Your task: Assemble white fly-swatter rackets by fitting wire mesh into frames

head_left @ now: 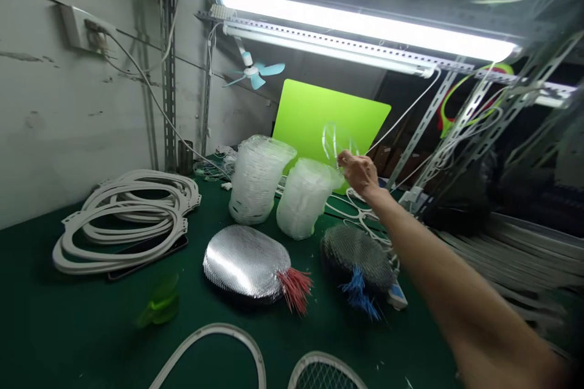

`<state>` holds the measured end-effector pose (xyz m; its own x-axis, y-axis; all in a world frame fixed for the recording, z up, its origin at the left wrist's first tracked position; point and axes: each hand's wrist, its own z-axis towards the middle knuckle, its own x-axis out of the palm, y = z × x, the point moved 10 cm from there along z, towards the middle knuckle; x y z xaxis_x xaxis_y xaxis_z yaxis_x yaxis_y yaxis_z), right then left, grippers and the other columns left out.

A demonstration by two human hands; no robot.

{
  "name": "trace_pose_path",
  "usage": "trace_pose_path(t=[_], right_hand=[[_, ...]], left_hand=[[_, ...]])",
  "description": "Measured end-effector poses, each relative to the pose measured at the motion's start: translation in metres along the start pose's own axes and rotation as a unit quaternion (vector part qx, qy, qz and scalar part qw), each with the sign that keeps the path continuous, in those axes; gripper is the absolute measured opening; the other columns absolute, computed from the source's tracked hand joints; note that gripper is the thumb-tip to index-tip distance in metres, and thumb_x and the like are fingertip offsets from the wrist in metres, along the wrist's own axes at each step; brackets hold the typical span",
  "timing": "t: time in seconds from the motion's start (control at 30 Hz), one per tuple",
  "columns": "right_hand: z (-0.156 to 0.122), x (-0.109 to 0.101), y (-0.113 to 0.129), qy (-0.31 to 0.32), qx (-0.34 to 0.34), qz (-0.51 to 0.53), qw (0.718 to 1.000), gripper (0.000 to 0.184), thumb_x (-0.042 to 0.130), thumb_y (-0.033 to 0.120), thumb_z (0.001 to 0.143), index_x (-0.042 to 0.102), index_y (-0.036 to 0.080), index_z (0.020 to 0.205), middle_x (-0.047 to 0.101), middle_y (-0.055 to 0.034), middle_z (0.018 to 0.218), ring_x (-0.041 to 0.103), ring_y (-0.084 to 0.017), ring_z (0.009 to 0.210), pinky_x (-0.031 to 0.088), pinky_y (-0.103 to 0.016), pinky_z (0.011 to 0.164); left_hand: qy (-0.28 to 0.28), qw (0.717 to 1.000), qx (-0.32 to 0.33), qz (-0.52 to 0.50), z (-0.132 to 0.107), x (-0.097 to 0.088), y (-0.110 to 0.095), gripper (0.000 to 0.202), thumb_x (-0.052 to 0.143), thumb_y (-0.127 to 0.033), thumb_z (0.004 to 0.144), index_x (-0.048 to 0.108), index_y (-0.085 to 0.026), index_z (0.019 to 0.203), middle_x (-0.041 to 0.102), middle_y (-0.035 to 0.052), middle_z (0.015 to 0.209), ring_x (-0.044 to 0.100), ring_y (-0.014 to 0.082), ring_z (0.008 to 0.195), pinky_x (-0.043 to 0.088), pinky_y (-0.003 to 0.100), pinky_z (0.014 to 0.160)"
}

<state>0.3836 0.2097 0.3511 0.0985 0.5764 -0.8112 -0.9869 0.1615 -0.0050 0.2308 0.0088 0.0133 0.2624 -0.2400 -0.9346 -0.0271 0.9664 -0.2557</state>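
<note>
A long white fluorescent tube (365, 24) overhead gives nearly all the light and burns out to white glare. It gleams off the silver oval mesh pad (244, 262) on the dark green worktop (68, 328), whose near left corner lies dim. Straight lines bow at the edges. A green smear (159, 307) near that corner and the forearm's (479, 328) near end are blurred; the clear plastic ring (329, 134) in the right hand (360, 173) barely shows against the bright green board (314, 115).
</note>
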Motion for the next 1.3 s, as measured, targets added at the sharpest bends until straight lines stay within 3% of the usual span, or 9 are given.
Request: trace_pose_path(t=[0.1,0.2,0.33,0.47,0.63,0.77,0.87,1.03,1.3], right_hand=[[-0.076,-0.027,0.021,0.036,-0.068,0.048,0.996,0.022,0.042,0.028,0.097,0.060,0.020,0.107,0.068,-0.0087,0.101,0.062,-0.021,0.096,0.046,-0.033,0.084],[-0.204,-0.041,0.059,0.116,-0.153,0.144,0.971,0.020,0.046,0.033,0.096,0.063,0.023,0.100,0.069,-0.0046,0.096,0.064,-0.017,0.086,0.048,-0.028,0.076],[-0.366,-0.055,0.090,0.147,-0.117,0.155,0.970,0.028,0.035,0.016,0.096,0.061,0.023,0.089,0.063,-0.0027,0.074,0.058,-0.016,0.064,0.044,-0.027,0.055],[-0.454,-0.040,0.100,0.177,-0.075,0.135,0.972,0.025,0.035,0.015,0.096,0.059,0.023,0.092,0.063,-0.0036,0.078,0.059,-0.018,0.067,0.047,-0.029,0.060],[-0.474,-0.010,0.106,0.175,-0.046,0.148,0.972,0.022,0.037,0.014,0.095,0.057,0.023,0.091,0.061,-0.0030,0.076,0.058,-0.018,0.068,0.045,-0.029,0.059],[-0.472,0.003,0.112,0.150,-0.030,0.146,0.977,0.025,0.037,0.010,0.094,0.058,0.023,0.091,0.062,-0.0029,0.077,0.059,-0.018,0.070,0.046,-0.030,0.063],[-0.471,0.005,0.115,0.135,-0.029,0.156,0.978,0.025,0.038,0.009,0.093,0.059,0.022,0.092,0.063,-0.0033,0.079,0.059,-0.018,0.073,0.046,-0.030,0.066],[-0.471,0.005,0.114,0.128,-0.021,0.159,0.979,0.023,0.040,0.009,0.093,0.059,0.022,0.091,0.062,-0.0029,0.078,0.057,-0.018,0.070,0.045,-0.030,0.066],[-0.476,0.013,0.113,0.136,-0.012,0.172,0.976,0.025,0.040,0.007,0.092,0.060,0.022,0.095,0.062,-0.0033,0.081,0.056,-0.018,0.074,0.044,-0.031,0.069]], left_hand=[[0.031,0.999,-0.024,-0.020,-0.024,0.006,-0.035,0.026,0.058,-0.030,0.088,0.072,-0.022,0.109,0.074,0.0082,0.096,0.070,0.0247,0.090,0.053,0.036,0.082],[0.082,0.992,-0.082,-0.045,-0.045,-0.008,-0.057,0.030,0.061,-0.040,0.085,0.073,-0.013,0.089,0.073,0.0154,0.091,0.069,0.0287,0.080,0.054,0.036,0.069],[0.117,0.964,-0.165,-0.174,-0.047,-0.038,-0.040,0.035,0.049,-0.040,0.092,0.069,-0.018,0.074,0.069,0.0044,0.069,0.063,0.0165,0.059,0.046,0.024,0.057],[0.046,0.915,-0.280,-0.286,-0.047,-0.066,0.005,0.041,0.037,-0.042,0.096,0.069,-0.017,0.087,0.070,0.0024,0.074,0.063,0.0153,0.063,0.042,0.021,0.054],[-0.014,0.931,-0.348,-0.115,-0.030,-0.087,0.028,0.031,0.042,-0.037,0.095,0.069,-0.023,0.097,0.071,0.0020,0.086,0.065,0.0185,0.075,0.044,0.026,0.065],[-0.006,0.948,-0.305,-0.085,0.009,-0.068,0.019,0.026,0.050,-0.035,0.093,0.068,-0.025,0.108,0.069,0.0039,0.107,0.062,0.0213,0.099,0.045,0.031,0.085],[0.007,0.953,-0.293,-0.071,0.027,-0.051,0.021,0.020,0.053,-0.030,0.091,0.071,-0.023,0.098,0.069,0.0046,0.098,0.061,0.0209,0.098,0.045,0.031,0.088],[0.021,0.956,-0.287,-0.065,0.038,-0.036,0.027,0.017,0.053,-0.019,0.087,0.070,-0.021,0.092,0.067,0.0037,0.097,0.062,0.0187,0.092,0.047,0.027,0.077],[0.027,0.964,-0.264,-0.026,0.041,-0.026,0.019,0.019,0.048,-0.020,0.092,0.067,-0.018,0.093,0.065,0.0071,0.095,0.059,0.0204,0.094,0.046,0.030,0.083]])
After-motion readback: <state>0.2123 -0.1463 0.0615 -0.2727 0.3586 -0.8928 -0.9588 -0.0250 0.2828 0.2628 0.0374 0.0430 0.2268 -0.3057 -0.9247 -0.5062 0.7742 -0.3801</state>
